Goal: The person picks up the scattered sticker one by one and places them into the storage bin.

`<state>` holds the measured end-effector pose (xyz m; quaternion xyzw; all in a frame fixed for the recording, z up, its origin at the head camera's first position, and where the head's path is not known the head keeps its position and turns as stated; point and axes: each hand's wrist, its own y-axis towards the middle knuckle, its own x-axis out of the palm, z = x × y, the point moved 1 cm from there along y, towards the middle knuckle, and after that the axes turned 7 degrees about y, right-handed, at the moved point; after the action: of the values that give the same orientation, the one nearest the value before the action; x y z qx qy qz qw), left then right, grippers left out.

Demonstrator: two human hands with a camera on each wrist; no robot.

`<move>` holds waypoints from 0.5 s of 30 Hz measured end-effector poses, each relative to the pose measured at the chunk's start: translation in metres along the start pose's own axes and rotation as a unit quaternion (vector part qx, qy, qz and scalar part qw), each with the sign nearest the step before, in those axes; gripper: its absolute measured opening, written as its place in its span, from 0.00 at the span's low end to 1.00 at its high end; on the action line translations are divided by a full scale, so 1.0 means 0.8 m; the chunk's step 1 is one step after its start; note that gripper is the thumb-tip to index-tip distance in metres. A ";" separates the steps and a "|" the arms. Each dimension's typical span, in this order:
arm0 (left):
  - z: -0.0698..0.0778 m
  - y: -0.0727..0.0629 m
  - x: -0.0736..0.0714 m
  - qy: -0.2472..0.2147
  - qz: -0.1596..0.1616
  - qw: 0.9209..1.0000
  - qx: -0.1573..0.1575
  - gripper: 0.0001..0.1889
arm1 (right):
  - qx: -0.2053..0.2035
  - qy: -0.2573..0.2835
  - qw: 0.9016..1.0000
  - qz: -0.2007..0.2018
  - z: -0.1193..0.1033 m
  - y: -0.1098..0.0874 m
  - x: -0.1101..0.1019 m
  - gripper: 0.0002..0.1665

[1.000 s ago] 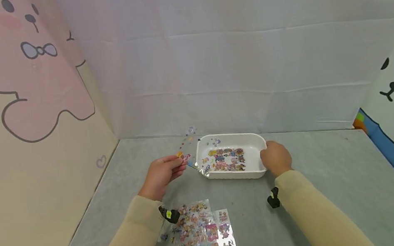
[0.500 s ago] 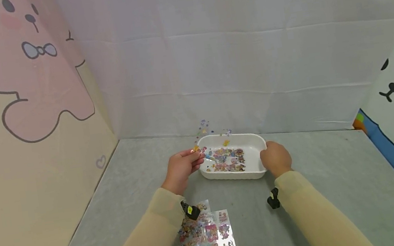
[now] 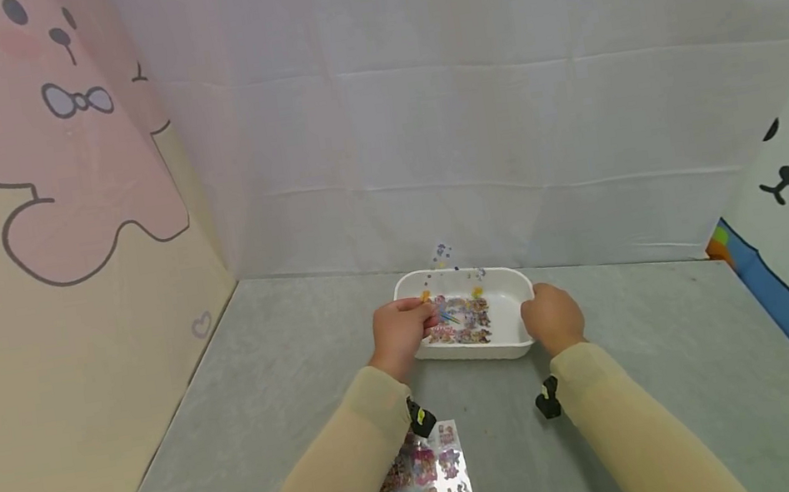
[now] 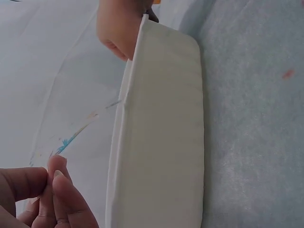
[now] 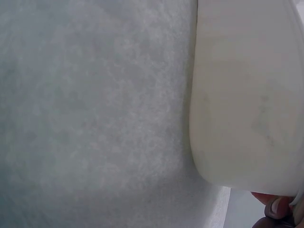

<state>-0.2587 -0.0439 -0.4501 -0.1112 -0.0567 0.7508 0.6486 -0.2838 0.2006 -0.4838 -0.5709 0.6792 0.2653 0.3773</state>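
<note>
My left hand (image 3: 401,331) pinches a clear sticker sheet (image 3: 477,291) by its near left edge, over the left part of a white plastic tray (image 3: 485,352). In the left wrist view the sheet (image 4: 69,141) appears nearly edge-on, sloping above the tray's rim between thumb and fingers. Below it, inside the tray, more colourful stickers (image 3: 481,336) lie on the bottom, partly covered by the held sheet. My right hand (image 3: 554,316) grips the tray's right end; in the right wrist view its fingertips (image 5: 277,207) show at the tray's lower corner.
On the grey table (image 3: 655,377), nearer to me, lies a pile of sticker sheets (image 3: 434,476), partly hidden by the left sleeve (image 3: 334,464). A white cloth wall (image 3: 467,118) rises close behind the tray. Printed side panels stand at left and right.
My left hand has carried the sticker sheet rightward, from beside the tray's left end to over its inside. The right hand and tray have stayed put.
</note>
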 end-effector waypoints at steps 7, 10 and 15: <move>-0.006 -0.002 0.013 0.089 0.011 0.996 0.027 0.08 | 0.005 0.000 1.000 -0.003 0.001 0.001 0.001 0.29; -0.007 -0.002 0.012 0.142 0.010 0.989 0.040 0.08 | 0.001 -0.003 1.000 -0.001 0.002 0.002 0.000 0.29; -0.008 -0.003 0.006 0.227 0.015 0.972 0.065 0.07 | -0.005 -0.003 1.000 0.002 0.004 0.003 0.000 0.29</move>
<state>-0.2551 -0.0389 -0.4565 -0.2374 0.1427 0.7174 0.6393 -0.2852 0.2033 -0.4857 -0.5706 0.6780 0.2707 0.3762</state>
